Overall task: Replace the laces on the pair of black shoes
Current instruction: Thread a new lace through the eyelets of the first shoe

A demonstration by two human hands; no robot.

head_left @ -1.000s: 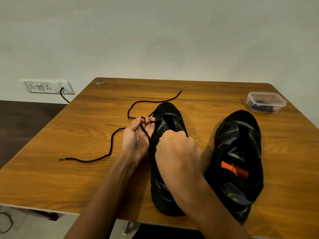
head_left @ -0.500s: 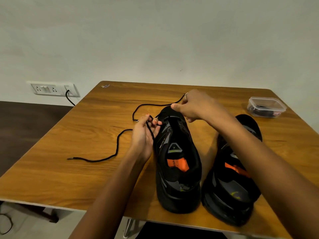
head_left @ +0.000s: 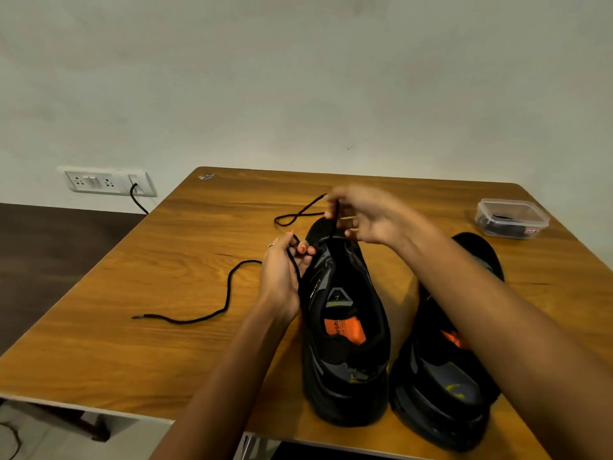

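Observation:
Two black shoes stand side by side on the wooden table (head_left: pixel 166 343), heels toward me. The left shoe (head_left: pixel 345 327) shows an orange insole label; my right forearm crosses over the right shoe (head_left: pixel 444 376). A black lace (head_left: pixel 229 293) runs through the left shoe's front eyelets. My left hand (head_left: pixel 285 270) pinches one strand of it beside the shoe's toe; that strand trails left across the table. My right hand (head_left: pixel 368 217), blurred, is raised above the toe and pinches the other strand, which rises taut from the shoe.
A small clear plastic box (head_left: pixel 510 219) with dark contents sits at the table's far right. A wall socket panel (head_left: pixel 106 180) with a black cable plugged in is at the left. The table's near edge runs just below the shoes' heels.
My right hand left the shoe's tongue area, went to the toe, took the far strand of lace and lifted it up. The left hand kept its pinch.

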